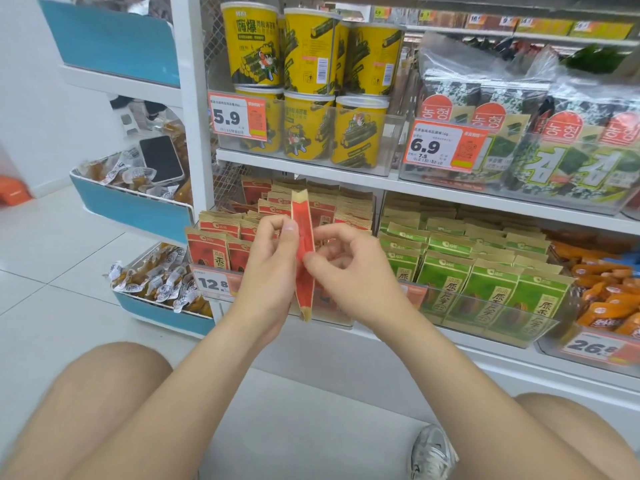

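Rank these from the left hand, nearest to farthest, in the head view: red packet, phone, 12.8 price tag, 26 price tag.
1. red packet, in the grip of the left hand.
2. 12.8 price tag, just to its left.
3. phone, upper left, in a bin.
4. 26 price tag, far right.

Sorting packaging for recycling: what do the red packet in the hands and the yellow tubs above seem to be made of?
Red packet: likely matt kraft paper, given its brown crimped ends. Yellow tubs: perhaps cardboard or plastic with a glossy printed wrap; light glints on their sides.
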The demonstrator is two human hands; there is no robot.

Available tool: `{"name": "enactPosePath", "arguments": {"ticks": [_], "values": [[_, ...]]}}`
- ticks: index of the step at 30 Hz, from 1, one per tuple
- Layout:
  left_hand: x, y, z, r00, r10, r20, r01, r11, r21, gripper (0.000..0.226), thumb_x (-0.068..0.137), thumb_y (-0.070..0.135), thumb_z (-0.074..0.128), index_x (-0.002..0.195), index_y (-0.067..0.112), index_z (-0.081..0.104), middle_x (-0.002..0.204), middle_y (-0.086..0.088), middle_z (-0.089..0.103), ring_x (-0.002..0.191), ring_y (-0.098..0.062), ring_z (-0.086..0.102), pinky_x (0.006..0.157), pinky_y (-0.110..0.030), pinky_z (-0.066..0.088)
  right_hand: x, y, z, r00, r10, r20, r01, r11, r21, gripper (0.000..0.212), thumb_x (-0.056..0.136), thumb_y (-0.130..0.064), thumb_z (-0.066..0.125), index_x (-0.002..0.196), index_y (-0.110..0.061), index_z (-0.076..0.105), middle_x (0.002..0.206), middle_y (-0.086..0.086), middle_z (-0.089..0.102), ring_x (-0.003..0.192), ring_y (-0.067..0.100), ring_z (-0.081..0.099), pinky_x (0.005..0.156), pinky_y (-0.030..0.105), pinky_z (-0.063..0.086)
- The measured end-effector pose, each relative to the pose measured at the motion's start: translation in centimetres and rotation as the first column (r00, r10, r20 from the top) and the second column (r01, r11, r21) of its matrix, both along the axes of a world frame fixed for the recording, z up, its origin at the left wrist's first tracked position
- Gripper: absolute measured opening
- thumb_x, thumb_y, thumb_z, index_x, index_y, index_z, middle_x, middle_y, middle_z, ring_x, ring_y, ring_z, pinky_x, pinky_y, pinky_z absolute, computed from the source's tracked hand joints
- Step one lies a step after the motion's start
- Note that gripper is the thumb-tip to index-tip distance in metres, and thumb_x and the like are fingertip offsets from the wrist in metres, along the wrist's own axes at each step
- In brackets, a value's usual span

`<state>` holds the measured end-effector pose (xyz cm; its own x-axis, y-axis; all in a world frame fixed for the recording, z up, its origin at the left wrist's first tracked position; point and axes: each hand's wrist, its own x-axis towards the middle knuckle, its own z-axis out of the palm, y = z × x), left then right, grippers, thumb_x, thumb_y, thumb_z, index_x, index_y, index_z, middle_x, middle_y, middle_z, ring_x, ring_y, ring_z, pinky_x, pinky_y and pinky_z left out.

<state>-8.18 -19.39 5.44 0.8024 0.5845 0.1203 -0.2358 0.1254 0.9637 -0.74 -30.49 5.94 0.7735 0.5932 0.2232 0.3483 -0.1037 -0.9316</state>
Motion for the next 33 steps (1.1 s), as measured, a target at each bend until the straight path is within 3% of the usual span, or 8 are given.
{"name": "enactPosePath", "arguments": {"ticks": [6,8,11,16,20,24,28,33], "values": [[-0.1,0.3,0.1,0.999,-0.034,0.036,0.038,0.993,-0.114,0.048,0.106,0.050,0.055,0.130,0.009,0.052,0.108,-0.016,0.063,0.101,-0.034,0.059,0.103,-0.072,0.049,0.2,-1.0,-1.1,0.988,0.117,-0.100,-0.124,0.990,-0.067,0.031,0.093,-0.049,0.077,0.118,-0.046,0.058,0.103,0.003,0.077,0.090,0.022,0.077,0.084,0.047,0.065],[-0.3,0.2,0.0,0.997,-0.066,0.028,0.069,0.989,-0.130,0.051,0.103,0.051,0.057,0.132,0.009,0.052,0.111,-0.017,0.064,0.102,-0.036,0.059,0.094,-0.070,0.054,0.2,-1.3,-1.1,0.978,0.145,-0.151,-0.149,0.989,-0.014,0.032,0.095,-0.047,0.076,0.120,-0.041,0.058,0.108,0.007,0.079,0.096,0.029,0.078,0.090,0.053,0.064],[-0.6,0.5,0.2,0.993,-0.120,0.020,0.120,0.992,-0.028,0.033,0.110,0.038,0.056,0.130,0.012,0.058,0.118,-0.016,0.072,0.099,-0.038,0.065,0.073,-0.045,0.059,-0.1,-1.4,-0.7,0.979,0.071,-0.192,-0.051,0.993,0.106,0.034,0.096,-0.046,0.078,0.113,-0.023,0.059,0.100,0.014,0.080,0.092,0.045,0.075,0.080,0.065,0.063],[-1.4,0.8,-0.1,0.990,-0.141,-0.009,0.139,0.965,0.223,0.030,0.104,0.015,0.069,0.131,0.025,0.075,0.113,-0.003,0.078,0.105,-0.018,0.078,0.085,-0.032,0.064,0.8,-1.9,-0.5,0.995,-0.103,-0.004,0.103,0.988,0.116,0.047,0.102,-0.045,0.069,0.082,-0.002,0.071,0.066,-0.002,0.064,0.060,0.012,0.056,0.060,0.030,0.050],[-1.8,0.9,-0.8,0.989,-0.146,-0.015,0.145,0.958,0.246,0.034,0.103,0.010,0.069,0.134,0.023,0.074,0.116,-0.005,0.080,0.109,-0.024,0.078,0.086,-0.040,0.066,0.6,-2.3,-0.6,0.995,-0.080,0.056,0.076,0.995,0.068,0.043,0.103,-0.041,0.069,0.079,-0.008,0.077,0.060,-0.007,0.062,0.055,0.008,0.051,0.056,0.023,0.043],[-1.8,1.2,-1.1,0.997,-0.077,0.014,0.072,0.970,0.234,0.034,0.100,0.006,0.073,0.133,0.015,0.075,0.113,-0.005,0.082,0.107,-0.025,0.079,0.087,-0.044,0.066,0.7,-2.7,-0.5,0.998,-0.016,0.054,0.016,1.000,-0.002,0.025,0.101,-0.031,0.076,0.083,-0.014,0.080,0.079,0.014,0.077,0.077,0.039,0.071,0.073,0.050,0.059],[-1.9,1.1,-1.0,0.999,-0.005,0.038,0.000,0.991,0.134,0.027,0.095,0.004,0.077,0.122,0.008,0.078,0.106,-0.008,0.083,0.100,-0.028,0.081,0.081,-0.040,0.068,0.6,-2.8,-0.4,0.997,0.060,-0.048,-0.059,0.998,0.030,0.028,0.104,-0.023,0.072,0.077,-0.020,0.078,0.093,0.023,0.075,0.081,0.031,0.069,0.083,0.048,0.061],[-2.0,1.4,-0.9,0.999,-0.038,0.027,0.035,0.995,0.099,0.027,0.093,0.008,0.079,0.120,0.008,0.078,0.106,-0.011,0.083,0.100,-0.029,0.081,0.080,-0.038,0.068,1.1,-2.5,-0.6,0.983,0.120,-0.139,-0.111,0.991,0.073,0.026,0.097,-0.031,0.070,0.072,-0.026,0.076,0.106,0.027,0.074,0.111,0.052,0.067,0.104,0.068,0.052]]}}
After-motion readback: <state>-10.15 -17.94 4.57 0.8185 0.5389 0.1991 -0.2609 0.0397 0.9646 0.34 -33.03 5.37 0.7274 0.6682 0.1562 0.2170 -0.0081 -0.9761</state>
